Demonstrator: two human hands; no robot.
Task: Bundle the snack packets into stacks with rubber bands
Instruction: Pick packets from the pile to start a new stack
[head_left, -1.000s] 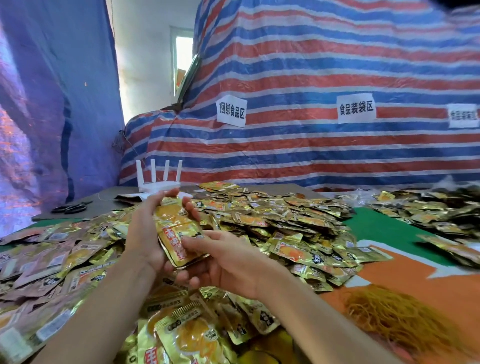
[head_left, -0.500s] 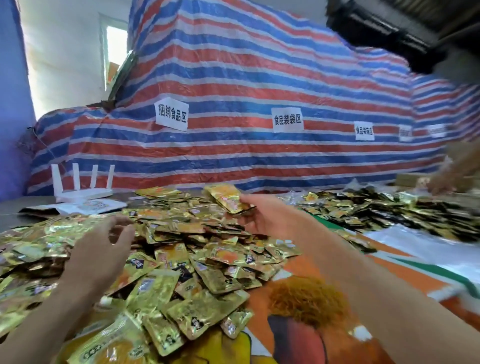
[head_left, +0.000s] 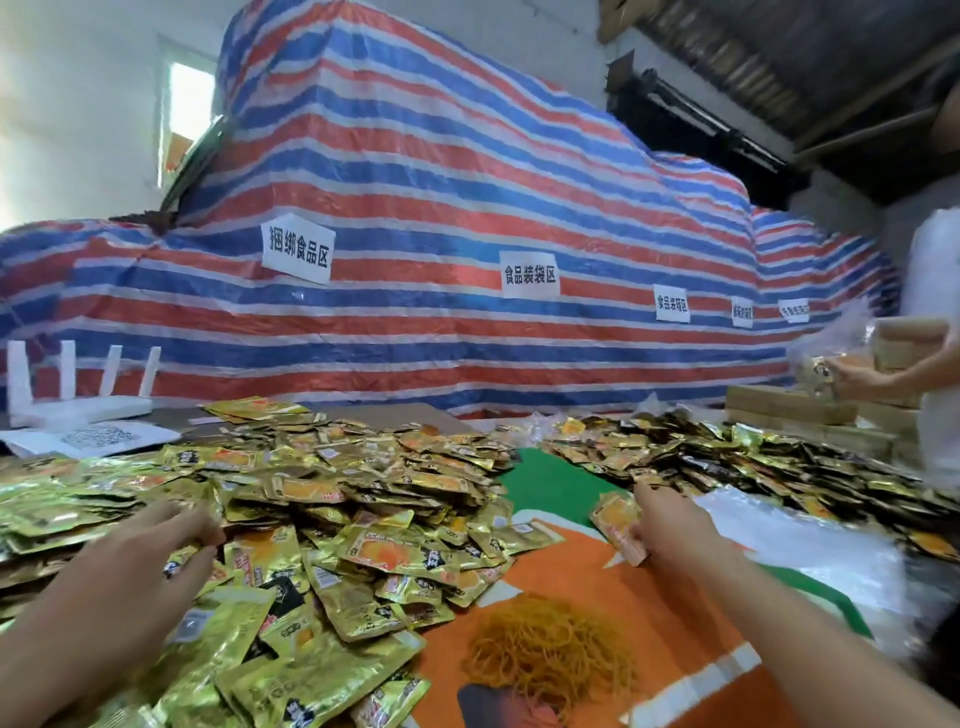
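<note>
1. A small stack of packets (head_left: 617, 524) is in the right hand (head_left: 670, 530). The fingers are wrapped round its right edge, and the orange printed face points left. Whether a band goes round it cannot be told.
2. The stack is held just above the table (head_left: 571, 566), to the right of its middle. It sits in the gap between the two heaps and touches neither.
3. The left hand (head_left: 140, 561) lies on the big heap of packets (head_left: 363, 493) with its back up. Its fingers (head_left: 192, 525) bend down into the foil, and it cannot be told whether they pinch a packet or only rest there.
4. That heap of gold packets covers the left half of the table, from the near edge almost to the far edge.
5. A tangle of yellow rubber bands (head_left: 550, 654) lies near the near edge, about midway along it. It is just beside the heap's right fringe and below the right hand.
6. A second heap of packets (head_left: 753, 457) spreads toward the far right corner, with clear plastic bags (head_left: 810, 545) in front of it.
7. At the far left corner a white router (head_left: 78, 400) stands with four aerials up, and a sheet of paper (head_left: 98, 436) with a printed code lies beside it.
8. A striped tarp (head_left: 441, 208) in red, blue and white rises behind the table, with paper signs (head_left: 296, 252) stuck on it.
9. At the right edge another person's hand (head_left: 857, 382) holds a clear bag above some cardboard boxes (head_left: 789, 405).
</note>
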